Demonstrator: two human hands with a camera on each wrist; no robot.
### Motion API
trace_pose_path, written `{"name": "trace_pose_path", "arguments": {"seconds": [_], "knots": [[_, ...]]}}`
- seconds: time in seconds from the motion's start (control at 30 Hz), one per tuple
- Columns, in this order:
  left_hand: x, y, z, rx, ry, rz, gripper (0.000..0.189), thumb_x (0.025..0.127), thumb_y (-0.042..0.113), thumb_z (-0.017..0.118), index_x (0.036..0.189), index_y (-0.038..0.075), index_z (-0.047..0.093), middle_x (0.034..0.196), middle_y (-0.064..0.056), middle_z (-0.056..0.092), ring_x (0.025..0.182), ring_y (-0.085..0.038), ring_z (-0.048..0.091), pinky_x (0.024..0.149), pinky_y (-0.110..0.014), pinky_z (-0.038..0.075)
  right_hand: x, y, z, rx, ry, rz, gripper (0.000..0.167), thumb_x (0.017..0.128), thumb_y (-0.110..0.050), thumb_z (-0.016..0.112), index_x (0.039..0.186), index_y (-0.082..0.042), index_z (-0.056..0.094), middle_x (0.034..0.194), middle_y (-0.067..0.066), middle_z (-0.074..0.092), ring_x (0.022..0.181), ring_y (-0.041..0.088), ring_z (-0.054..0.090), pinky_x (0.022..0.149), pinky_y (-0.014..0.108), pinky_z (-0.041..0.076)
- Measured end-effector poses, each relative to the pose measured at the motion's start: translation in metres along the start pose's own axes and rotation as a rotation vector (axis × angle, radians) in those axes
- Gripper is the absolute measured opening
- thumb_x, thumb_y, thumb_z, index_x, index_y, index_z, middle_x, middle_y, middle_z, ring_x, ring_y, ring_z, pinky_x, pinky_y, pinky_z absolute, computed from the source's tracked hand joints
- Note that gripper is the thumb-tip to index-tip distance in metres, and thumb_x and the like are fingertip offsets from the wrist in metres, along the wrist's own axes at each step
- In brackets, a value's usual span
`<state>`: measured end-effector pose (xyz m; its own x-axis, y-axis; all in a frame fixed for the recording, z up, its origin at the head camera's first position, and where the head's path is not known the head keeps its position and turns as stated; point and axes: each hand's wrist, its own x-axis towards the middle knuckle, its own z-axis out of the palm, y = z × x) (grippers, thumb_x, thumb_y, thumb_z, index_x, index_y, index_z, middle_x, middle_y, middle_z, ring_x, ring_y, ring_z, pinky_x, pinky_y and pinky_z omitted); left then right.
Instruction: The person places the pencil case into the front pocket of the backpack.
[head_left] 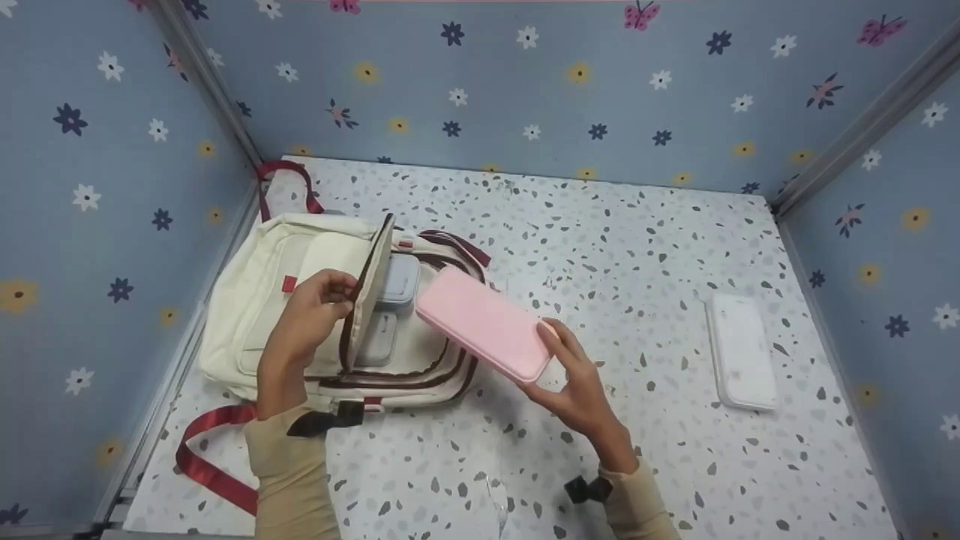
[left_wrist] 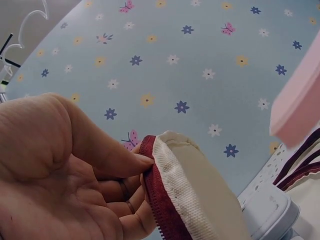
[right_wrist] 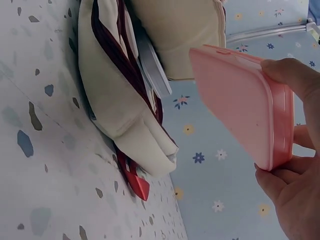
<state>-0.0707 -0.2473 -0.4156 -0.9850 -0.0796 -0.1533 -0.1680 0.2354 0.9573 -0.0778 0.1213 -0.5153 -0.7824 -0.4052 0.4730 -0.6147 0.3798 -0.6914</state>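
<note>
A cream backpack with dark red zips lies on the table at the left. My left hand pinches the zipped edge of its front flap between thumb and fingers, holding the flap raised. Inside the opening sit a pale grey-blue case and a smaller whitish case. With my right hand I grip one end of a flat pink case, its far end just over the right side of the opening. In the right wrist view the pink case is tilted, thumb on one side, fingers on the other.
A white rectangular case lies on the speckled table at the right. Red straps spread from the backpack's near and far sides. Blue flowered panels wall in the back, left and right.
</note>
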Motion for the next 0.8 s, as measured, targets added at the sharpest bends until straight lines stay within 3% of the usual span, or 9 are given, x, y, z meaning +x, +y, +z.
{"name": "trace_pose_path", "arguments": {"seconds": [0.23, 0.63, 0.8], "knots": [[0.0, 0.001, 0.001, -0.009, 0.003, 0.006, 0.028, 0.088, -0.013, 0.041, 0.116, -0.011, 0.047, 0.102, -0.01, 0.05, 0.092, -0.015, 0.047, 0.078, -0.02, 0.044, 0.0, -0.004, 0.023, 0.037, -0.097, -0.011, 0.079, 0.074, -0.026, 0.082, 0.142, -0.011, 0.045, 0.146, 0.01, 0.042, 0.131, 0.025, 0.046, 0.102, 0.042, 0.044], [-0.001, 0.001, 0.001, 0.004, -0.004, 0.005, 0.029, 0.089, -0.013, 0.041, 0.118, -0.011, 0.046, 0.106, -0.014, 0.05, 0.095, -0.017, 0.047, 0.08, -0.019, 0.043, 0.007, 0.003, 0.057, 0.07, -0.264, 0.04, 0.08, 0.076, -0.033, 0.079, 0.144, -0.014, 0.042, 0.147, 0.009, 0.04, 0.134, 0.022, 0.042, 0.104, 0.046, 0.041], [0.0, 0.0, 0.002, -0.003, -0.004, -0.003, 0.029, 0.089, -0.013, 0.04, 0.118, -0.012, 0.046, 0.107, -0.014, 0.05, 0.095, -0.017, 0.047, 0.08, -0.02, 0.044, 0.015, 0.006, 0.066, 0.155, -0.247, 0.092, 0.086, 0.07, -0.027, 0.084, 0.143, -0.012, 0.042, 0.146, 0.008, 0.037, 0.134, 0.023, 0.038, 0.108, 0.048, 0.036]]}}
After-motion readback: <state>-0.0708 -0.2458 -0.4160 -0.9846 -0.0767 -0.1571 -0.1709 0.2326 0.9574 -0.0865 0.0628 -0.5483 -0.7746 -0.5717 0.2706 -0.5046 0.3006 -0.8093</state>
